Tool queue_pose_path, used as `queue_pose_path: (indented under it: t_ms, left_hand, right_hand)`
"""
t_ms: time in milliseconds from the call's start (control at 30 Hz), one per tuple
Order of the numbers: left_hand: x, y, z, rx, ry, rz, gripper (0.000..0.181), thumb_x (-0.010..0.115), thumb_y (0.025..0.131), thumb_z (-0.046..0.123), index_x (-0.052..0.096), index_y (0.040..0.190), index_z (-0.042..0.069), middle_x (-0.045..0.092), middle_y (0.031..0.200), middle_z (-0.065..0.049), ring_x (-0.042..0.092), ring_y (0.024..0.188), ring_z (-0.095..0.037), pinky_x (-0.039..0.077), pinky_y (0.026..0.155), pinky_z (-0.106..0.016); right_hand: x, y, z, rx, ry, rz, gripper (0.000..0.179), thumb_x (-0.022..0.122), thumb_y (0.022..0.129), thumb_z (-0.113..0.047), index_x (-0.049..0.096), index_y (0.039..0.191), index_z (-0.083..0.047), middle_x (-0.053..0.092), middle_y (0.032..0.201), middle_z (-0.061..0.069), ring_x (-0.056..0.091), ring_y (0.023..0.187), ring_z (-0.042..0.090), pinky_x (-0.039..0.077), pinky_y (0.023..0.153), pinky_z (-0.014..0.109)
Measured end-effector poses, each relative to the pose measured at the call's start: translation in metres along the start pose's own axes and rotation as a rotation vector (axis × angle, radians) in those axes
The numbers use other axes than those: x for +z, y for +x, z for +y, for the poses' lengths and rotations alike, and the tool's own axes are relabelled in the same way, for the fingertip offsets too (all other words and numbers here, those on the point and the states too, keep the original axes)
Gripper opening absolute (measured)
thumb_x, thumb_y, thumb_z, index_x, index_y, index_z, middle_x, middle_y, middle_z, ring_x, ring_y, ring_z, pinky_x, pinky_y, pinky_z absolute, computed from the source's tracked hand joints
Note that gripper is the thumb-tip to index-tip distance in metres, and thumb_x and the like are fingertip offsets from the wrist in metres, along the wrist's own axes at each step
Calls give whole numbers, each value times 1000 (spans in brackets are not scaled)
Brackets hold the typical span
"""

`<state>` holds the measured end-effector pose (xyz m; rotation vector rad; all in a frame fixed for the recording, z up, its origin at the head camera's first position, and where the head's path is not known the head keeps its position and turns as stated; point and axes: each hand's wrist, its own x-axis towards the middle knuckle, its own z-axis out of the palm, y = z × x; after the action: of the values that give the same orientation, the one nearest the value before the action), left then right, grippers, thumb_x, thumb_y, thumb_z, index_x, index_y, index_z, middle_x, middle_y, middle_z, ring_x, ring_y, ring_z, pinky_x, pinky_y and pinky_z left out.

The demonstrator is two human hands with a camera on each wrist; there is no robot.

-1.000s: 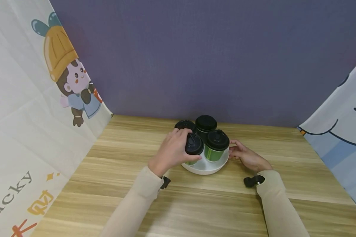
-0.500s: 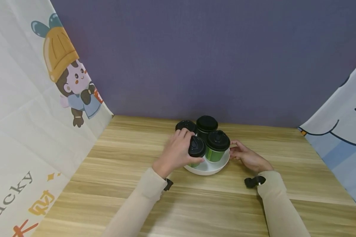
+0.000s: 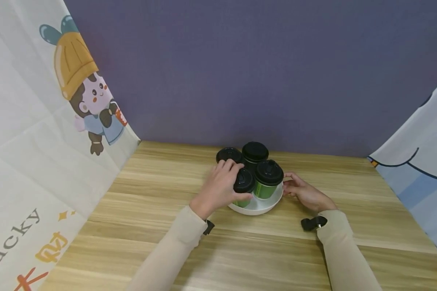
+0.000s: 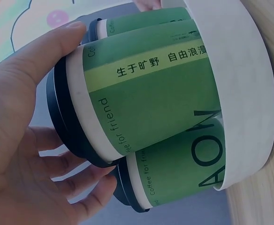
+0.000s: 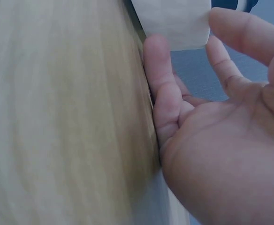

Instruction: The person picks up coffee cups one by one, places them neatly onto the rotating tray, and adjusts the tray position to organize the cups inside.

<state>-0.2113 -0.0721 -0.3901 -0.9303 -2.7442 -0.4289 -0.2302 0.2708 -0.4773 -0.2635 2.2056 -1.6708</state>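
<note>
In the head view, four-fold crowding of green paper coffee cups with black lids stands in a white round tray (image 3: 259, 211). My left hand (image 3: 218, 186) grips the near-left coffee cup (image 3: 244, 184) around its lid, thumb on the near side, fingers behind. The left wrist view shows that cup (image 4: 151, 89) tilted in frame, its base inside the tray wall (image 4: 249, 93). My right hand (image 3: 307, 195) touches the tray's right side with its fingertips. In the right wrist view, its loosely bent fingers (image 5: 158, 61) lie low against the tray's outside (image 5: 174, 23).
Other lidded cups stand close by in the tray: one at right (image 3: 266, 190), one at back (image 3: 255, 151), one at back left (image 3: 228, 154). The wooden table (image 3: 262, 258) meets a dark blue-grey partition (image 3: 255, 72). Printed cloths hang at both sides.
My left hand and the gripped coffee cup have shifted slightly to the right, closer to the right-hand cup. My right hand has stayed at the tray's side.
</note>
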Motion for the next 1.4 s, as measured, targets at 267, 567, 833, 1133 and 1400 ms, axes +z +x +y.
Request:
queue_pose_path:
  t_ms: [267, 567, 833, 1133, 1400]
  left_hand:
    - [1, -1, 4, 7, -29, -36, 93, 75, 82, 67, 47, 153, 15, 50, 144, -6, 47, 126, -27, 47, 103, -44]
    - [4, -1, 5, 14, -64, -39, 87, 76, 85, 61, 45, 154, 18, 48, 148, -7, 45, 131, -29, 45, 105, -51]
    - [8, -3, 1, 33, -90, -52, 78, 72, 90, 58, 44, 155, 24, 43, 154, -7, 43, 134, -30, 42, 108, -54]
    - [9, -4, 0, 47, -101, -51, 77, 73, 90, 55, 44, 154, 24, 42, 155, -9, 43, 135, -32, 42, 108, -55]
    - [8, -5, -3, 59, -102, -23, 76, 77, 88, 52, 47, 152, 22, 45, 149, -10, 44, 132, -31, 43, 105, -52]
  right_hand:
    - [0, 0, -1, 15, -5, 5, 34, 50, 106, -10, 40, 131, -30, 54, 116, 1, 59, 102, 12, 39, 86, 28]
    - [1, 2, 2, -2, 11, -5, 34, 49, 106, -10, 41, 130, -32, 52, 110, -1, 59, 100, 12, 38, 84, 28]
    - [1, 1, 5, -25, 14, -21, 36, 51, 104, -11, 42, 128, -35, 52, 109, -3, 60, 100, 12, 38, 84, 28]
    - [2, 2, 8, -17, 14, -12, 37, 52, 103, -10, 42, 128, -35, 53, 112, -1, 61, 101, 12, 39, 85, 28]
    - [2, 4, 9, -18, 9, -8, 37, 51, 103, -7, 41, 127, -32, 52, 114, 1, 62, 102, 12, 39, 86, 29]
